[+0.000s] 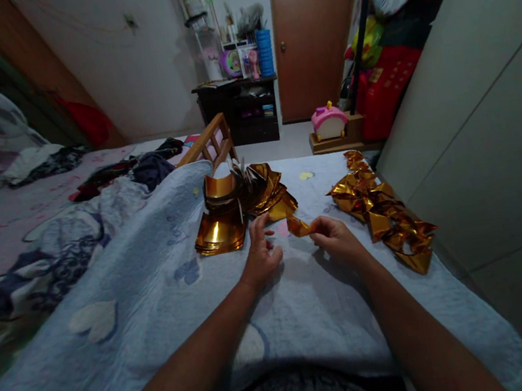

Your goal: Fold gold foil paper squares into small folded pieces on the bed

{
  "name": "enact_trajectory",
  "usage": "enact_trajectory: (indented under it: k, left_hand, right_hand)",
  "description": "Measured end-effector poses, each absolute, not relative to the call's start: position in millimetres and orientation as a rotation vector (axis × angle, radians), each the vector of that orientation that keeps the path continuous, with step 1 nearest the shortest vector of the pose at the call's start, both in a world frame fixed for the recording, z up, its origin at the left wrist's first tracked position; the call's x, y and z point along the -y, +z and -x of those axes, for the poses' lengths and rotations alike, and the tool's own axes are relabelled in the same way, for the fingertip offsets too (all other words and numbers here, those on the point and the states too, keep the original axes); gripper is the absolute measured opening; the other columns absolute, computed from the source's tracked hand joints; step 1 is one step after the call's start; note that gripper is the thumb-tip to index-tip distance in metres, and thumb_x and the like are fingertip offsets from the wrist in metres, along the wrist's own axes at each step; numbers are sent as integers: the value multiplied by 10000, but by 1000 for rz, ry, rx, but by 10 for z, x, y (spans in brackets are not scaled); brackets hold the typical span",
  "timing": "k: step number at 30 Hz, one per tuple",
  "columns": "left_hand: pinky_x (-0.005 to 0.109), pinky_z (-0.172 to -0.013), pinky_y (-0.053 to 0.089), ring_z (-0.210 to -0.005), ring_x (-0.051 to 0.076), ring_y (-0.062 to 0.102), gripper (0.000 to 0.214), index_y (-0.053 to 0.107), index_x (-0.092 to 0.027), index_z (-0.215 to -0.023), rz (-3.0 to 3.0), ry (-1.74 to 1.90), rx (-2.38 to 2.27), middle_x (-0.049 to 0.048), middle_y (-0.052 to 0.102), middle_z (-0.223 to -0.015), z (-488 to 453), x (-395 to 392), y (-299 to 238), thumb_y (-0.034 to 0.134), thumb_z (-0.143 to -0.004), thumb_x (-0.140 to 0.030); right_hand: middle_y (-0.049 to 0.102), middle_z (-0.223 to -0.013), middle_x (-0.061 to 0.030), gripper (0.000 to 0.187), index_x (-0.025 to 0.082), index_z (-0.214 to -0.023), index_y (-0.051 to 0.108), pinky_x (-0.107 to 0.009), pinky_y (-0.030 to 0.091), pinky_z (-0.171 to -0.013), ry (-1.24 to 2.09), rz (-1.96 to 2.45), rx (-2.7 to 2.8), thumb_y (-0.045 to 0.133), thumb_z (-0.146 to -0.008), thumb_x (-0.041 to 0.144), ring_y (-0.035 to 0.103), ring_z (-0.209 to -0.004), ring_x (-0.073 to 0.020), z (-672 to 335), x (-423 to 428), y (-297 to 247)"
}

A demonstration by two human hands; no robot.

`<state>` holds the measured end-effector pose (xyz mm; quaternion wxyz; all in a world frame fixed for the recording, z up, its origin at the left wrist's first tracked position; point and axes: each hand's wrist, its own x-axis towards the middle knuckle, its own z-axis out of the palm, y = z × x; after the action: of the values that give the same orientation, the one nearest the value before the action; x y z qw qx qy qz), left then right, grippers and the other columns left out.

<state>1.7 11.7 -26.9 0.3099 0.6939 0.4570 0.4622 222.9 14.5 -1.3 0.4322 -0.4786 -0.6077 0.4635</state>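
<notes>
Between thumb and fingers, my right hand (337, 239) pinches a small folded piece of gold foil paper (299, 225) just above the cloth. My left hand (261, 254) is a little to the left of it, fingers spread and apart from the foil. Beyond my left hand lies a stack of flat gold foil sheets (220, 232), with more sheets fanned out (267, 188) beside it. To the right of my right hand, a row of folded gold foil pieces (375, 203) lies along the cloth's edge.
A pale blue cloth with hearts (312, 320) covers the surface before me. To the left is a bed with rumpled clothes (137, 176) and a wooden rail (212, 140). A grey cabinet (496, 136) stands at the right; a pink toy (329, 121) sits beyond the far edge.
</notes>
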Motion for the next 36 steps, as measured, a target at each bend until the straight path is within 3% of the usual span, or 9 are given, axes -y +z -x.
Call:
enact_trajectory:
  k: [4, 10, 16, 20, 27, 32, 36]
  left_hand:
    - [314, -819, 496, -1070, 198, 538, 719, 351, -264, -1481, -1786, 1184, -1093, 121, 320, -1508, 18, -113, -220, 564, -799, -189]
    - [323, -849, 482, -1010, 202, 545, 441, 567, -218, -1268, -1700, 1168, -1016, 99, 453, -1388, 43, -114, -162, 547, -832, -280]
    - [297, -806, 475, -859, 179, 564, 273, 594, -190, -1033, -1429, 1113, -937, 28, 595, -930, 79, -145, -216, 644, -820, -352]
    - [268, -783, 463, -844, 162, 564, 287, 604, -181, -954, -1297, 1087, -901, 10, 597, -885, 118, -162, -196, 732, -760, -350]
    - [269, -766, 471, -811, 150, 608, 434, 634, -193, -1079, -1094, 957, -772, 28, 664, -936, 165, -176, -187, 825, -728, -363]
    - [238, -694, 446, -696, 119, 581, 367, 662, -149, -886, -1107, 888, -755, 14, 659, -788, 160, -186, -183, 858, -704, -400]
    - [231, -653, 429, -651, 110, 576, 417, 652, -144, -855, -1038, 915, -731, 12, 665, -757, 157, -222, -215, 879, -679, -445]
  right_hand:
    - [557, -646, 47, 169, 192, -812, 609, -218, 352, -501, 1510, 1101, 1489, 683, -725, 316, 466, -526, -99, -2244, -95, 55]
    - [561, -622, 49, 218, 191, -783, 613, -202, 348, -519, 1665, 1028, 1370, 757, -713, 339, 459, -535, -86, -2229, -64, 78]
    - [581, -619, 38, 262, 194, -791, 612, -205, 342, -503, 1765, 959, 1215, 779, -709, 378, 461, -516, -91, -2223, -72, -1]
    - [608, -645, 30, 305, 197, -785, 604, -210, 374, -512, 1835, 953, 1116, 826, -667, 370, 486, -514, -92, -2194, -60, 10]
    - [644, -647, 20, 326, 196, -784, 612, -216, 414, -525, 1909, 940, 1035, 855, -660, 375, 525, -514, -98, -2159, -31, 14]
    - [659, -666, 12, 338, 200, -806, 610, -219, 425, -530, 1913, 935, 1066, 850, -682, 404, 541, -523, -102, -2159, -15, 23]
    - [665, -708, 14, 343, 209, -830, 605, -225, 442, -533, 1895, 903, 1121, 845, -705, 420, 550, -537, -103, -2159, -11, 3]
